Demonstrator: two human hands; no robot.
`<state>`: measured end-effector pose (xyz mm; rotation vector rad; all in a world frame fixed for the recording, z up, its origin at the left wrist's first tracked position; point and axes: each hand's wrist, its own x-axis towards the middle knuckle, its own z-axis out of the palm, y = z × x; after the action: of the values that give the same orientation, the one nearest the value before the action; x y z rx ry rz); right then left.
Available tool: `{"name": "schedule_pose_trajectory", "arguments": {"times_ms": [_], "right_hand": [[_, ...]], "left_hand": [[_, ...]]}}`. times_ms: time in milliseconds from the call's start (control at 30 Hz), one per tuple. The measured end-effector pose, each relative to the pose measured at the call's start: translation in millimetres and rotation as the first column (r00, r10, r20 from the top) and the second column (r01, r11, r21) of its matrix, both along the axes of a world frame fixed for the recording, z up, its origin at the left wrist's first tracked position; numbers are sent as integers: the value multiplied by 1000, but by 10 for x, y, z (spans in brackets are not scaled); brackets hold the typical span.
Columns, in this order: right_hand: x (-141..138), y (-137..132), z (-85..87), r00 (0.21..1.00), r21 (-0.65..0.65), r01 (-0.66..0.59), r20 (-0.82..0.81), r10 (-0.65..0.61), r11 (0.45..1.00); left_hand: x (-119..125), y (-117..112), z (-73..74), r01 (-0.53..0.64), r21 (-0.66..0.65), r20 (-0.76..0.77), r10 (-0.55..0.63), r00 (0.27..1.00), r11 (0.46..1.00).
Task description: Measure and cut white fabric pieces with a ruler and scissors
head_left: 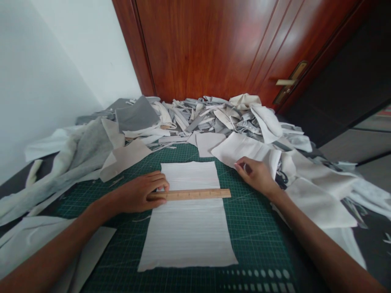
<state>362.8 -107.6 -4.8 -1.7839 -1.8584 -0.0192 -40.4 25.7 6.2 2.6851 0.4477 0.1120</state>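
Fingers [159, 184] of left hand [139, 195], flat together, pin ruler [198, 194] lying left-to-right across cloth [186, 236].

A long white cloth sheet [187, 228] lies flat on a green cutting mat [253, 228]. A thin wooden ruler [195, 194] lies across the cloth. The left hand [139, 192] presses down on the ruler's left end. The right hand [255, 175] touches a white cloth piece [241, 148] beside a big pile of grey and white scraps [214, 118].
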Motion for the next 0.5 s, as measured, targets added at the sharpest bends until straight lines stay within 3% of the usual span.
{"name": "schedule_pose_trajectory", "arguments": {"times_ms": [133, 233, 333, 433, 500], "right_hand": [[-97, 63, -73, 994, -172, -45, 92, 61, 984], [-68, 49, -24, 996, -156, 0, 92, 15, 988], [125, -84, 80, 986, -46, 138, 103, -133, 989], [470, -347, 113, 902, 78, 377, 196, -385, 923], [717, -543, 52, 839, 103, 467, 262, -477, 878]], "left_hand": [[0, -11, 26, -32, 3, -24, 32, 999, 999], [-27, -6, 19, -48, 9, -63, 48, 997, 999], [-53, -10, -11, -59, 76, -53, 63, 997, 995], [-70, -14, -5, -41, 158, -37, 48, 998, 987], [-90, 11, 34, -15, 180, -44, 23, 999, 984]]}}
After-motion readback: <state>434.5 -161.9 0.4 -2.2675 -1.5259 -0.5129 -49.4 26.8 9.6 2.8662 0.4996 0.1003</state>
